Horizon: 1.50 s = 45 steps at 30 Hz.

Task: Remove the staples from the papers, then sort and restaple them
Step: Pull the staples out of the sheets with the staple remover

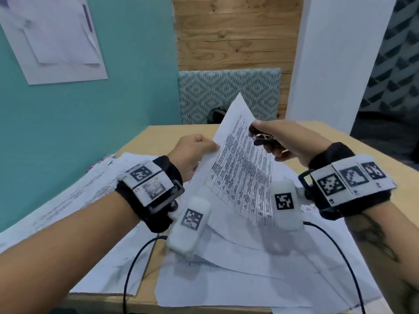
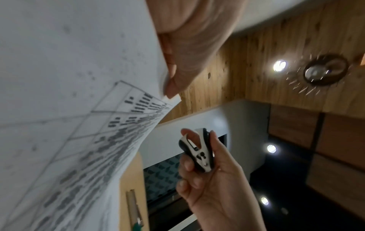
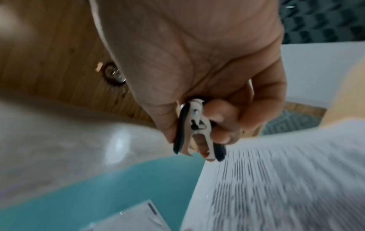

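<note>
Head view: printed sheet (image 1: 240, 164) w/ a ruled table of text, held up off the desk, tilted, far corner pointing up and away. Left hand (image 1: 192, 152) pinches its left edge, thumb on the printed face, fingers behind; left wrist view shows the thumb (image 2: 177, 81) pressed at the sheet's corner and the paper (image 2: 79, 109) curving away below it. Right hand (image 1: 285, 141) sits at the sheet's right edge, curled round a black-and-white staple remover (image 1: 264, 138). Right wrist view: remover (image 3: 197, 129) gripped between thumb and fingers, claws pointing toward the sheet's (image 3: 286, 179) edge, tips just beside it; can't tell if they touch paper. Left wrist view shows same tool (image 2: 197, 150) in the right hand (image 2: 213, 179), claws apart from the page there. No staple discernible, pics too blurred. Under both hands: loose pile of other papers (image 1: 238, 264) spread over the wooden desk (image 1: 158, 134), some overhanging the near edge. Pen-like item (image 2: 134, 209) on desk, seen only from left wrist. Wrist rigs w/ marker tags on both arms, black cables (image 1: 133, 264) trailing across the pile. Beyond desk: patterned chair back (image 1: 229, 94), teal wall (image 1: 90, 123) w/ pinned sheets (image 1: 56, 35).
</note>
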Motion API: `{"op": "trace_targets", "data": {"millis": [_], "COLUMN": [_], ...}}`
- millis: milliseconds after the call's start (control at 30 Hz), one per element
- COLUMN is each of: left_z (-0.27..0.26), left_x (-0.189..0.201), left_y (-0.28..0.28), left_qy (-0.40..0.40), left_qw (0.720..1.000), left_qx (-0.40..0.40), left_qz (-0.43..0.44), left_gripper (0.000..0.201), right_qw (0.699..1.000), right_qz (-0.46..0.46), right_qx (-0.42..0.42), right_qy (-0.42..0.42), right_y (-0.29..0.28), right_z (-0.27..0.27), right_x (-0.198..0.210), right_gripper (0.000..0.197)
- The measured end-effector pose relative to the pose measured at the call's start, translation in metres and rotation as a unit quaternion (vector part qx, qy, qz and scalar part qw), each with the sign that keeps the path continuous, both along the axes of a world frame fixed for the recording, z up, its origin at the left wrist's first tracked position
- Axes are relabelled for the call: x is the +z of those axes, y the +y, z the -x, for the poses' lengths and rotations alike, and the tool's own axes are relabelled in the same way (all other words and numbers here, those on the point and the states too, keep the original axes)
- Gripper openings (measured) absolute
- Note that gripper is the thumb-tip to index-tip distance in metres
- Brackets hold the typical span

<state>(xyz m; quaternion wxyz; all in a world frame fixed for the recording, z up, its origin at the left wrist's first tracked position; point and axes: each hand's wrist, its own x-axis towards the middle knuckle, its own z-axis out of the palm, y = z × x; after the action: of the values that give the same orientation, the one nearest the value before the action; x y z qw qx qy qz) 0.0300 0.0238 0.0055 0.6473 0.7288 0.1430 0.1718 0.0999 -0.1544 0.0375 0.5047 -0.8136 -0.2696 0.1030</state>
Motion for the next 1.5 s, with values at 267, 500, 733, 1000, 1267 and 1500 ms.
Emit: {"op": "trace_targets", "data": {"millis": [267, 500, 733, 1000, 1267, 1500], "left_z": [-0.007, -0.011, -0.001, 0.003, 0.007, 0.007], "left_x": [-0.016, -0.042, -0.047, -0.050, -0.048, -0.048], "left_y": [0.001, -0.001, -0.004, -0.011, -0.014, -0.015], "left_qy": [-0.038, -0.026, -0.063, -0.063, -0.059, -0.061], "left_qw": [0.990, 0.983, 0.980, 0.988, 0.991, 0.992], "left_qx": [-0.055, -0.050, -0.048, -0.056, -0.045, -0.048], "left_qz": [0.120, 0.173, 0.181, 0.129, 0.112, 0.100], "left_gripper": [0.019, 0.010, 0.014, 0.024, 0.026, 0.035], "right_qw": [0.992, 0.994, 0.998, 0.997, 0.998, 0.997], "right_qz": [-0.085, -0.087, -0.050, -0.081, -0.041, -0.066], "right_qx": [0.014, -0.012, -0.029, -0.017, -0.023, -0.016], "right_qy": [0.094, 0.063, 0.017, -0.007, -0.035, -0.028], "right_y": [0.025, 0.038, 0.042, 0.039, 0.039, 0.039], "right_z": [-0.004, -0.003, 0.000, -0.001, -0.002, 0.002], "right_x": [-0.025, -0.049, -0.061, -0.064, -0.066, -0.063], "right_gripper": [0.038, 0.031, 0.038, 0.033, 0.035, 0.032]}}
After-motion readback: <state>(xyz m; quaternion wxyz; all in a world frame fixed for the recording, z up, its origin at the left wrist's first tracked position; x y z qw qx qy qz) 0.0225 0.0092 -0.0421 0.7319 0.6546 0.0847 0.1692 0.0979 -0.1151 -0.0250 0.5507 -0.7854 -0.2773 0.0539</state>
